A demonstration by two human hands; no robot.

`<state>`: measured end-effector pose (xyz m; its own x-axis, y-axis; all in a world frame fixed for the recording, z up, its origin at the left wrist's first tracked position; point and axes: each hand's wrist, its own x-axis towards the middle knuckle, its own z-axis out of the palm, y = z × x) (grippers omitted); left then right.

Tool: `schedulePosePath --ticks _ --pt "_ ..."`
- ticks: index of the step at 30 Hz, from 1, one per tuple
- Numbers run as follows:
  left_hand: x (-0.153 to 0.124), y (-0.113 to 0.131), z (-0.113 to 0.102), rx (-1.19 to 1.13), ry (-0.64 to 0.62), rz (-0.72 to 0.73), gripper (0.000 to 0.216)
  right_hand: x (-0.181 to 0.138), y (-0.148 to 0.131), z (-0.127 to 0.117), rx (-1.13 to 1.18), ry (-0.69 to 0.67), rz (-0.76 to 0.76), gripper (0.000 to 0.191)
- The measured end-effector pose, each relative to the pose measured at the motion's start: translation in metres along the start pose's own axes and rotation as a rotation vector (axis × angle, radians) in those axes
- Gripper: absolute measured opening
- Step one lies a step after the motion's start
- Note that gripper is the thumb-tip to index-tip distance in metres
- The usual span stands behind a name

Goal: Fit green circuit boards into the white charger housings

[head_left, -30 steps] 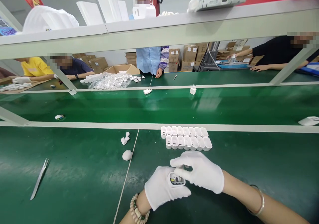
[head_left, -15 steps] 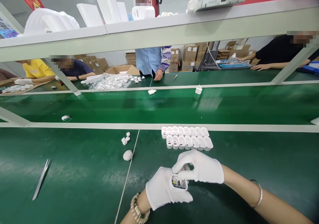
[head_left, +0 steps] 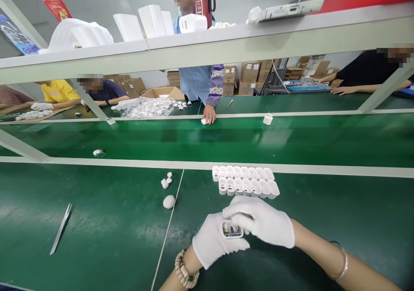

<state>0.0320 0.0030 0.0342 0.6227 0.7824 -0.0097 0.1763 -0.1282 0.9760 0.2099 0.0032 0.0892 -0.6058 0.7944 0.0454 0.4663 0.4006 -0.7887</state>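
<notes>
In my left hand, gloved in white, lies a small white charger housing, its open end facing up. Electronic parts show inside it. My right hand, also gloved, reaches over the housing's far rim with bent fingers pressed together; what they pinch there is hidden. Just beyond my hands, two rows of white charger housings stand upright with open tops.
Tweezers lie at the left. Small white pieces and a round white lump rest left of my hands. A shelf crosses overhead. Beyond the ledge, a co-worker's hand touches a white charger; another charger stands farther right.
My right fingers have closed in over the housing's opening, and the ring between thumb and finger has narrowed. Across the table, the co-worker's hand has come down onto the white charger.
</notes>
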Motion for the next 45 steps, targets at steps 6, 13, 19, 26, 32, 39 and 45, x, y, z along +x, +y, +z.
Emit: schedulePosePath --ticks 6,13,19,26,32,39,45 --pt "-0.001 -0.004 0.002 0.211 0.147 0.020 0.011 -0.005 -0.020 0.008 -0.294 -0.002 0.035 0.029" --pt "-0.004 -0.009 -0.007 0.139 0.335 0.091 0.045 -0.012 -0.003 -0.042 -0.384 0.214 -0.016 0.020" --pt "0.002 -0.028 -0.024 0.010 0.609 0.002 0.032 -0.006 0.100 -0.121 -0.718 0.529 0.191 0.029" --pt "0.008 -0.043 -0.023 0.004 0.624 -0.045 0.032 0.004 0.223 -0.131 -0.824 0.643 0.354 0.007" --pt "0.011 -0.047 -0.025 0.053 0.652 -0.069 0.031 -0.003 0.253 -0.123 -0.906 0.826 0.369 0.024" --pt "0.018 -0.060 -0.027 0.178 0.675 -0.115 0.032 0.001 0.252 -0.110 -0.876 0.697 0.393 0.014" --pt "0.019 -0.075 -0.028 0.499 0.560 -0.095 0.059 0.011 0.261 -0.097 -0.758 0.396 0.511 0.033"
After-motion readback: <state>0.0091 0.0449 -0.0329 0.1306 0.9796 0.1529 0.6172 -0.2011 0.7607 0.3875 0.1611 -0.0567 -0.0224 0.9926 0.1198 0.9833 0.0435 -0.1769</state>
